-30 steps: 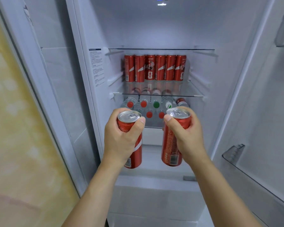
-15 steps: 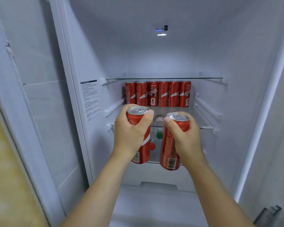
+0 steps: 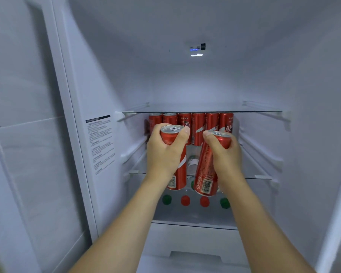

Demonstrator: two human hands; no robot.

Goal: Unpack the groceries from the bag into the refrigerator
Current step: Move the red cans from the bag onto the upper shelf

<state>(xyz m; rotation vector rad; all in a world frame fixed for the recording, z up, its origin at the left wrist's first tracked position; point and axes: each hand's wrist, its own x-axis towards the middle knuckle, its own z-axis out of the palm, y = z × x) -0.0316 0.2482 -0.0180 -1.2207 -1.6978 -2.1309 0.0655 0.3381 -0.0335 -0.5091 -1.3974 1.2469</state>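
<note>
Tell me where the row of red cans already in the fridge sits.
In the head view, the row of red cans stands at the back of the middle glass shelf, just behind the two hand-held cans and above the bottle caps.

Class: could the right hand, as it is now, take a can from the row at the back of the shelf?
Probably not: the right hand already grips a red can. The way to the back row of cans looks open otherwise.
</note>
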